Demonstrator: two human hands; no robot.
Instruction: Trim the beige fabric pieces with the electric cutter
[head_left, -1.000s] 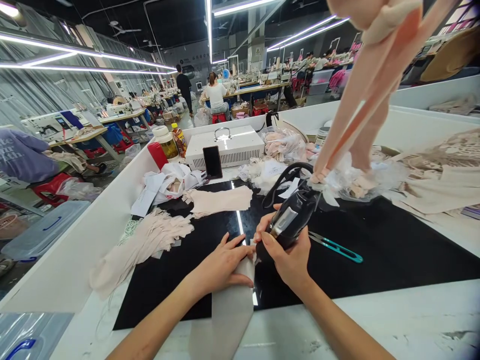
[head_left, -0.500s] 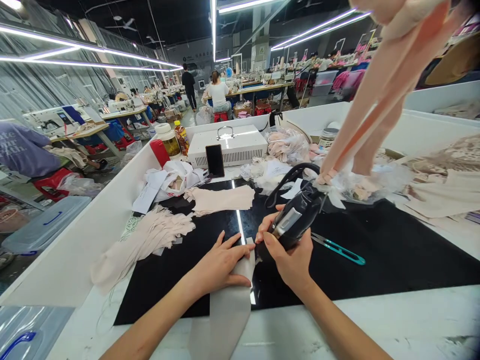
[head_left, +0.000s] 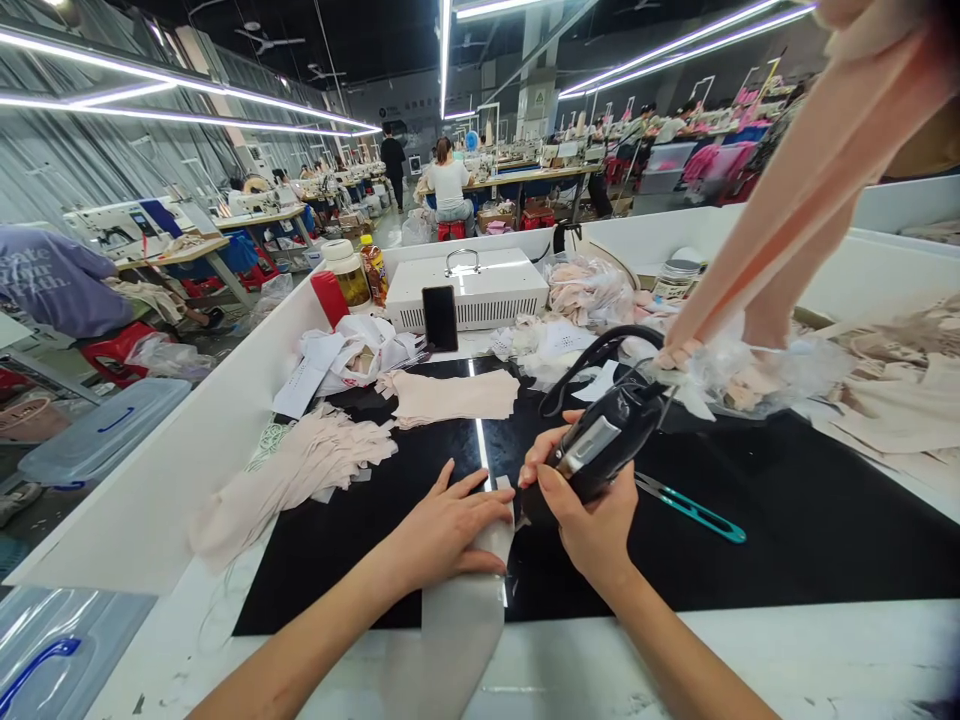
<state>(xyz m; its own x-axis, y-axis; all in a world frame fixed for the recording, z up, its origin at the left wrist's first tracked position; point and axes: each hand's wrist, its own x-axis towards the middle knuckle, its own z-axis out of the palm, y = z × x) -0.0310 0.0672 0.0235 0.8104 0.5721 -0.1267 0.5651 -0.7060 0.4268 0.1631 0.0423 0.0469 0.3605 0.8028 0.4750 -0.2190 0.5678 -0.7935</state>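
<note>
My left hand (head_left: pixel 450 530) lies flat with its fingers spread on a pale beige strip of fabric (head_left: pixel 463 630), pressing it to a black mat (head_left: pixel 330 580). The strip runs off the mat toward the near table edge. In my right hand (head_left: pixel 592 520) is a black corded hand-held electric tool (head_left: pixel 604 440) with a silver plate on its side, its lower end tilted down close to the strip's right edge. I cannot tell if that end touches the fabric. Right of it rest teal-handled thread snips (head_left: pixel 697 510).
Stacked beige fabric pieces (head_left: pixel 454 396) lie ahead, with a ruffled pile (head_left: pixel 300 480) at left. A phone (head_left: pixel 440 318) leans on a white vented metal box (head_left: pixel 480 290). Peach fabric strips (head_left: pixel 787 200) hang at right above plastic bags. White walls (head_left: pixel 225 420) edge the table.
The whole view has shifted slightly, as if my head turned a little left. Both hands, the tool and the strip keep nearly the same positions to each other.
</note>
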